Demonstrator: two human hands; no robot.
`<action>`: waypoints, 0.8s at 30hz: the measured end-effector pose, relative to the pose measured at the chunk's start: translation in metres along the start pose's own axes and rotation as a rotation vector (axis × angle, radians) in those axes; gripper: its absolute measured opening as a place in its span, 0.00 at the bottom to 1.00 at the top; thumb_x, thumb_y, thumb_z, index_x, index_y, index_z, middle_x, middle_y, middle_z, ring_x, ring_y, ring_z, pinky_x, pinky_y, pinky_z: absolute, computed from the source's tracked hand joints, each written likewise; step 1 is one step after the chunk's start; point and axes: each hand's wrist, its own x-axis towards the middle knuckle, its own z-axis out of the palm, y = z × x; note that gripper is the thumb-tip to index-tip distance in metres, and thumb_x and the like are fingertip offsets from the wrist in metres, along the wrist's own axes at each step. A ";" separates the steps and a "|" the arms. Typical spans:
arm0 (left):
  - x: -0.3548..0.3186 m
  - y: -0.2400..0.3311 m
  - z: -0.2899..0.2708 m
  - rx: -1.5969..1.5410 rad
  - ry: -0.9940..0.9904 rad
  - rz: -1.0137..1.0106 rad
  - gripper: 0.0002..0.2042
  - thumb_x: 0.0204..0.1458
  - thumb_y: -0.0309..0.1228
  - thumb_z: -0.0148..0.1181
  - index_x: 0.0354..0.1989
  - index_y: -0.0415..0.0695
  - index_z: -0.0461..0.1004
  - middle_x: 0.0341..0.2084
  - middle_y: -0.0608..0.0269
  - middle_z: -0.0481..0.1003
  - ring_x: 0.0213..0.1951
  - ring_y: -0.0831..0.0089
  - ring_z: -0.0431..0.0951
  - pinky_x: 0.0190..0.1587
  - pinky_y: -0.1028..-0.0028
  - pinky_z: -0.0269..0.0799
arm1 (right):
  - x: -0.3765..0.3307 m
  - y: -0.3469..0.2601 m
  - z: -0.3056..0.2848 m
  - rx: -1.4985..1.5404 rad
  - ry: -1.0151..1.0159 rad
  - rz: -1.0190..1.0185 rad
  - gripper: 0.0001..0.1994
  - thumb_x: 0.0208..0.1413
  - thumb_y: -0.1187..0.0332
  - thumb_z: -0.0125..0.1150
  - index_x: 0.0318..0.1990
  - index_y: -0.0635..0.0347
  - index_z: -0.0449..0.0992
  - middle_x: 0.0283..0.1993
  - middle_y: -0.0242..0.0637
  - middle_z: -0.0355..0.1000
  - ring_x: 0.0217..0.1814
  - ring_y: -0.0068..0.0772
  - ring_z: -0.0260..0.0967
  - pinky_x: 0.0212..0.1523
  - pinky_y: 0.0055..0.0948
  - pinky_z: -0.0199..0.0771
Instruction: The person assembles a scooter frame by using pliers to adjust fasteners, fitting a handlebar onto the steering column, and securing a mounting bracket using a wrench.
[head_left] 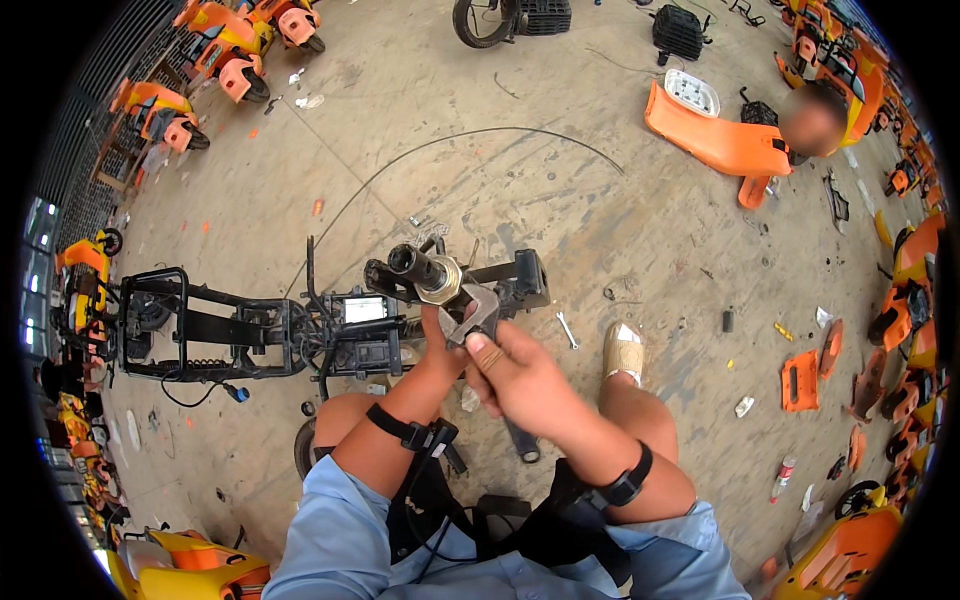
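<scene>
Between my knees lies a stripped black scooter frame [210, 325], with a steering tube [408, 262] rising at its front end. A large hex nut [440, 285] sits around the tube's base. My right hand [510, 375] is closed around an adjustable wrench [478, 312], thumb on its head. The wrench's open jaws are close against the nut; whether they grip it I cannot tell. Just beside the jaws, below the nut, is my left hand [437, 335]. Its fingers are mostly hidden behind the wrench and the frame.
A small open-end wrench [567, 330] lies on the concrete near my foot [625, 355]. A long thin cable [500, 129] curves across the floor ahead. An orange body panel [715, 135] lies far right, near another person [815, 118]. Orange scooters [225, 45] line the sides.
</scene>
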 end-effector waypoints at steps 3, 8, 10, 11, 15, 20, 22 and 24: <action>-0.002 0.023 -0.001 0.037 -0.047 0.043 0.18 0.51 0.26 0.63 0.51 0.40 0.68 0.38 0.57 0.76 0.39 0.63 0.78 0.43 0.67 0.74 | 0.004 0.018 0.018 0.080 0.042 -0.081 0.13 0.73 0.60 0.44 0.45 0.62 0.68 0.24 0.29 0.64 0.21 0.20 0.59 0.23 0.22 0.62; 0.008 0.026 0.005 0.051 -0.018 0.091 0.17 0.49 0.26 0.64 0.48 0.40 0.70 0.36 0.56 0.77 0.38 0.60 0.78 0.42 0.66 0.74 | 0.015 0.042 0.042 0.175 0.132 -0.202 0.13 0.73 0.60 0.43 0.48 0.61 0.67 0.25 0.29 0.65 0.21 0.20 0.60 0.24 0.22 0.64; 0.008 0.026 0.002 0.058 -0.015 0.097 0.16 0.49 0.26 0.64 0.47 0.40 0.71 0.36 0.56 0.77 0.38 0.59 0.78 0.42 0.66 0.74 | 0.013 0.039 0.047 0.185 0.152 -0.176 0.13 0.73 0.60 0.43 0.48 0.61 0.67 0.25 0.29 0.65 0.21 0.20 0.60 0.24 0.22 0.64; 0.008 0.026 0.001 0.062 -0.014 0.103 0.16 0.48 0.26 0.64 0.46 0.41 0.72 0.36 0.56 0.77 0.37 0.59 0.78 0.42 0.66 0.74 | 0.011 0.036 0.049 0.191 0.164 -0.164 0.13 0.73 0.60 0.43 0.48 0.61 0.67 0.24 0.29 0.65 0.21 0.20 0.60 0.24 0.22 0.64; 0.009 0.023 0.000 0.071 -0.004 0.133 0.14 0.47 0.26 0.65 0.44 0.41 0.74 0.34 0.55 0.78 0.36 0.57 0.79 0.41 0.65 0.74 | 0.002 0.009 0.033 0.084 0.155 -0.008 0.14 0.72 0.58 0.46 0.45 0.61 0.70 0.23 0.30 0.64 0.19 0.20 0.58 0.20 0.23 0.61; 0.012 0.022 -0.006 0.042 0.007 0.095 0.13 0.46 0.26 0.65 0.42 0.41 0.76 0.33 0.55 0.79 0.36 0.55 0.79 0.40 0.64 0.75 | 0.004 -0.028 -0.004 0.001 -0.037 0.110 0.15 0.71 0.60 0.47 0.44 0.66 0.71 0.20 0.34 0.64 0.16 0.24 0.57 0.19 0.24 0.60; 0.012 0.030 -0.006 0.066 -0.014 0.102 0.13 0.46 0.25 0.65 0.42 0.41 0.76 0.33 0.54 0.80 0.36 0.55 0.80 0.41 0.64 0.75 | 0.003 -0.024 -0.003 0.023 -0.034 0.089 0.16 0.71 0.59 0.46 0.45 0.67 0.71 0.20 0.34 0.64 0.16 0.24 0.57 0.20 0.24 0.60; 0.016 0.031 -0.008 0.080 -0.036 0.144 0.14 0.46 0.25 0.66 0.42 0.41 0.76 0.34 0.53 0.80 0.38 0.53 0.80 0.43 0.63 0.74 | 0.003 -0.017 -0.005 0.084 -0.062 0.075 0.14 0.68 0.64 0.48 0.47 0.69 0.70 0.23 0.37 0.66 0.20 0.26 0.61 0.25 0.27 0.65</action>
